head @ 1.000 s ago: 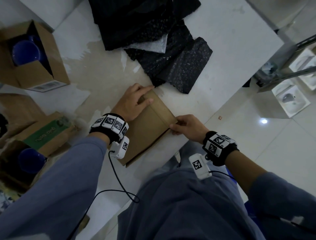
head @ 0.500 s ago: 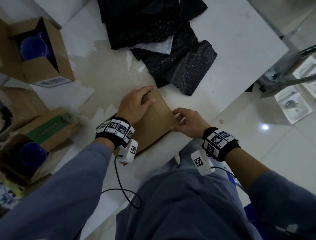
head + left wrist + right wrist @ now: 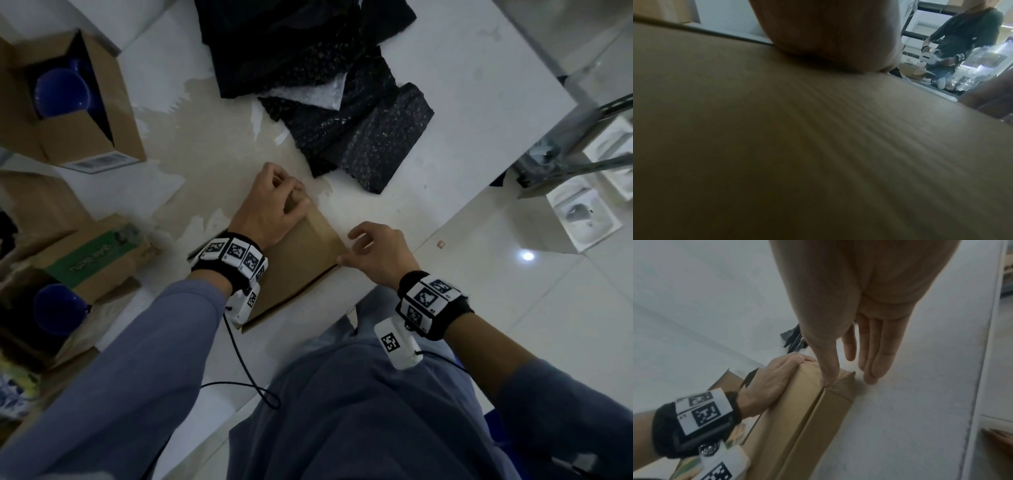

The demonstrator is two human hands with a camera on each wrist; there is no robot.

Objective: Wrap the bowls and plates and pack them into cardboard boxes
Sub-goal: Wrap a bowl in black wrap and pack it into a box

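A folded brown cardboard box (image 3: 301,260) lies at the white table's near edge, in front of me. My left hand (image 3: 284,202) curls its fingers over the box's far corner and grips it; the right wrist view shows that left hand (image 3: 781,374) wrapped over the top edge. My right hand (image 3: 366,246) is at the box's right corner with its fingers straight. Its thumb tip touches the corner seam of the box (image 3: 797,418), and the other fingers point down at the table beside it. The left wrist view is filled by the box surface (image 3: 797,146).
Black bubble wrap sheets (image 3: 342,113) are piled at the back of the table (image 3: 462,102). At the left, an open carton (image 3: 113,113) holds a blue bowl (image 3: 61,92); another blue bowl (image 3: 58,308) sits by a green-labelled box (image 3: 99,260). The table edge drops off to the right.
My left hand went from lying flat on the box to curling round its far corner. My right hand stopped pinching the right edge and straightened its fingers. The box shifted slightly.
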